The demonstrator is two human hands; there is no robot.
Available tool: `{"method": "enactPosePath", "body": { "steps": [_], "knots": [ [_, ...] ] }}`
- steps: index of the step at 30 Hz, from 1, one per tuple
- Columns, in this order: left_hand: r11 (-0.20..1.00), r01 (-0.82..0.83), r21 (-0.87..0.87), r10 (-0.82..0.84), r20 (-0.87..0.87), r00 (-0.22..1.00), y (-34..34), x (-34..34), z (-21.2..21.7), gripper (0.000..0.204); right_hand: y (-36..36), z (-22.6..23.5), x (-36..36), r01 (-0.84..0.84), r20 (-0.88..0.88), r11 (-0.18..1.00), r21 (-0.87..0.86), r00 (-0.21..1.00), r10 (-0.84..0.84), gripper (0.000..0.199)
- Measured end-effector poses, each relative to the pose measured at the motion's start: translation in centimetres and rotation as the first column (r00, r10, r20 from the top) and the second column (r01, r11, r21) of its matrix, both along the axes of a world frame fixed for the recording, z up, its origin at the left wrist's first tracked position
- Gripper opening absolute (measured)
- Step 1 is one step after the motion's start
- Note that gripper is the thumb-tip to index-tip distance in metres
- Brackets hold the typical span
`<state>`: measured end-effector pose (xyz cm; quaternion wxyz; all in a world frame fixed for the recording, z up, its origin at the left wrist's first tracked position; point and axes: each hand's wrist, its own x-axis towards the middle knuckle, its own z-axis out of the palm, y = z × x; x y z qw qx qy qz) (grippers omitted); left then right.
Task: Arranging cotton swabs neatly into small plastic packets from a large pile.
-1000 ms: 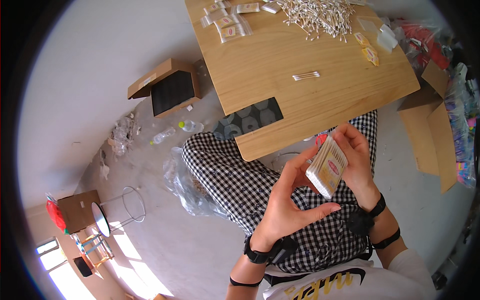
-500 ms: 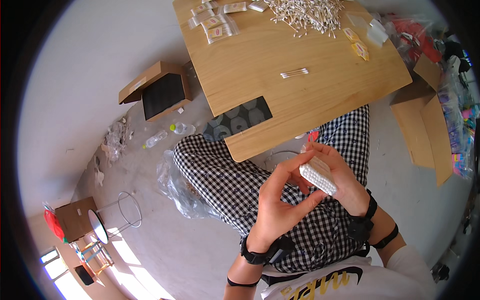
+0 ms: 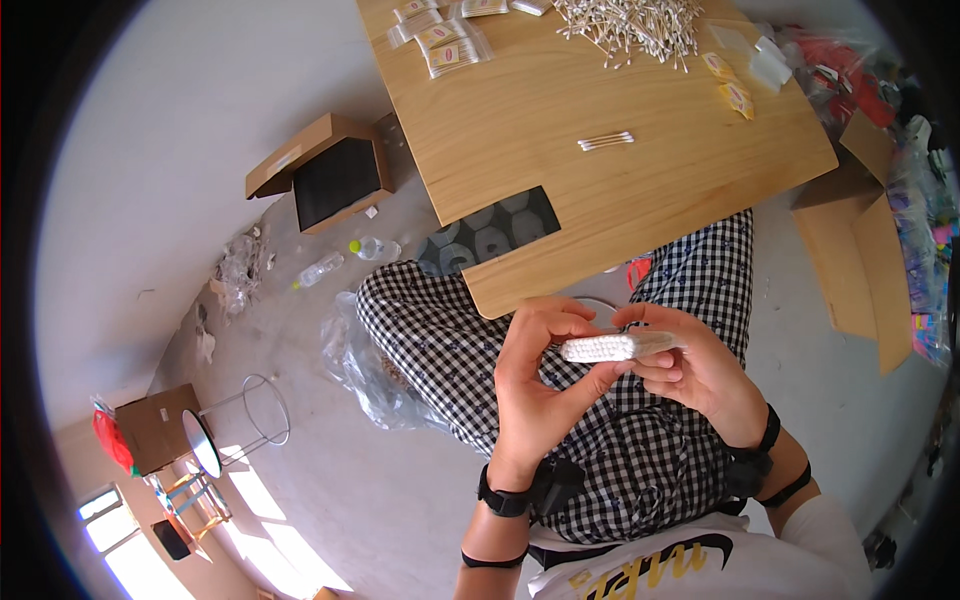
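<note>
Above my lap, a flat pack of cotton swabs [image 3: 605, 348] lies between both hands, its rows of white tips facing me. My left hand [image 3: 528, 385] curls round its left end, with the thumb along the lower side. At the right end, my right hand [image 3: 708, 378] grips it in bent fingers, which partly hide its clear wrapper. On the wooden table [image 3: 480, 120] beyond my hands lie a few loose cotton swabs [image 3: 606, 141]. A large heap of cotton swabs [image 3: 635, 28] sits at the far side, with several bagged packs [image 3: 450, 50] to its left.
Yellow wrappers [image 3: 737, 100] and clear plastic pieces [image 3: 770, 65] lie at the table's right. Open cardboard boxes stand on the floor, one at left [image 3: 345, 175] and one at right [image 3: 840, 265]. Plastic bottles [image 3: 375, 248] and a plastic bag [image 3: 365, 370] lie left of my legs.
The pack has turned from a slant to nearly level, its white tips now pointing left and toward me. My right hand has shifted slightly right, and the view has moved a little.
</note>
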<state>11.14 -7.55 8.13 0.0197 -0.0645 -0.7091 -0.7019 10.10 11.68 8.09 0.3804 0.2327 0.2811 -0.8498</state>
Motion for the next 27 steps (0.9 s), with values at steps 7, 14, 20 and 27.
{"method": "enactPosePath", "body": {
  "steps": [7, 14, 20, 27],
  "knots": [
    [0.964, -0.039, 0.264, -0.014, 0.195, 0.981, -0.1, 0.6, -0.2, 0.032, -0.3, 1.5, 0.8, 0.271, -0.462, 0.86, 0.432, 0.886, -0.047, 0.046],
    [0.912, 0.023, 0.41, -0.135, 0.246, 0.96, 1.4, 1.5, 0.4, 0.031, -0.5, 0.6, 1.3, 0.725, -0.915, 0.559, 0.401, 0.35, 0.202, 0.03],
    [0.909, 0.084, 0.408, -0.181, 0.204, 0.962, 1.4, 1.6, 0.9, 0.032, -0.1, 0.5, 1.4, 0.805, -0.935, 0.494, 0.329, 0.205, 0.289, 0.029],
    [0.964, 0.032, 0.264, -0.033, 0.0, 0.999, 0.8, 1.5, 2.1, 0.034, 0.8, 0.3, 1.7, 0.834, -0.916, 0.45, 0.32, 0.15, 0.372, 0.031]
  ]
}}
